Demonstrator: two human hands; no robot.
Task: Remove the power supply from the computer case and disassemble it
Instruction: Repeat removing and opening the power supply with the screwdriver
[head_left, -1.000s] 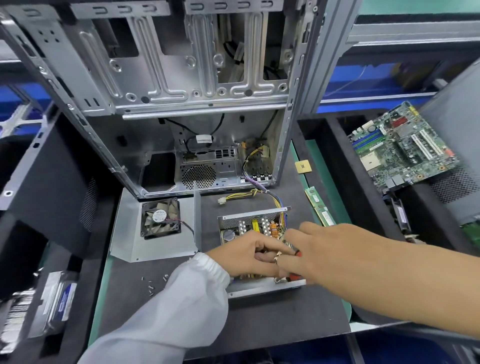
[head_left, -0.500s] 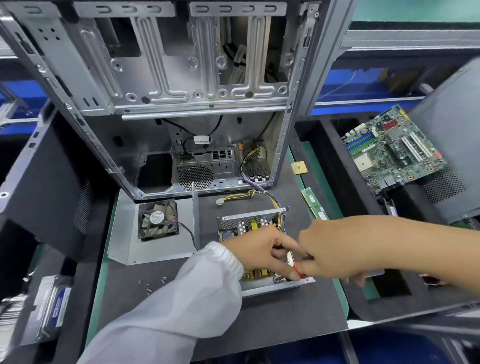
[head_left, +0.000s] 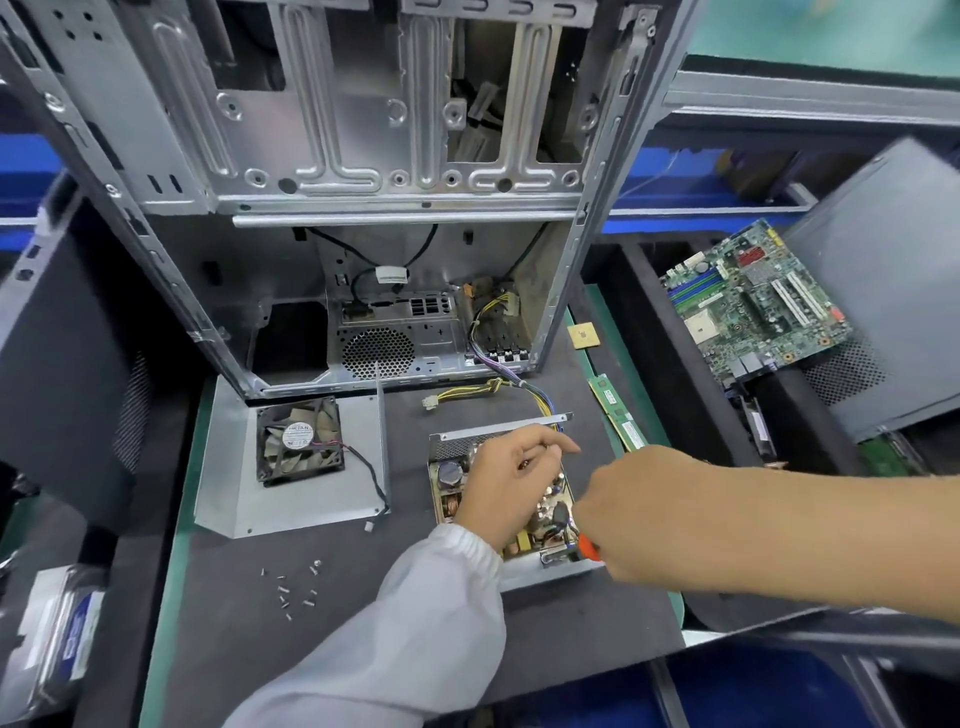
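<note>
The opened power supply (head_left: 451, 486) lies on the dark mat in front of the empty computer case (head_left: 363, 208), its circuit board exposed in a metal tray. Yellow and purple cables (head_left: 519, 387) run from it into the case. My left hand (head_left: 511, 480) rests on the board with fingers curled over the components; what it grips is hidden. My right hand (head_left: 639, 519) holds a tool with an orange handle (head_left: 588, 548) at the tray's near right corner. The tool's tip is hidden.
The removed cover (head_left: 291, 512) with its black fan (head_left: 300, 439) lies left of the supply. Several loose screws (head_left: 293, 590) lie on the mat. A RAM stick (head_left: 618, 413), a CPU chip (head_left: 583, 333) and a motherboard (head_left: 753, 301) lie to the right. A drive (head_left: 57, 634) sits at lower left.
My right hand has pulled back to the right and down to the tray's near right corner. My left hand stays on the board, fingers now spread further toward the tray's far edge.
</note>
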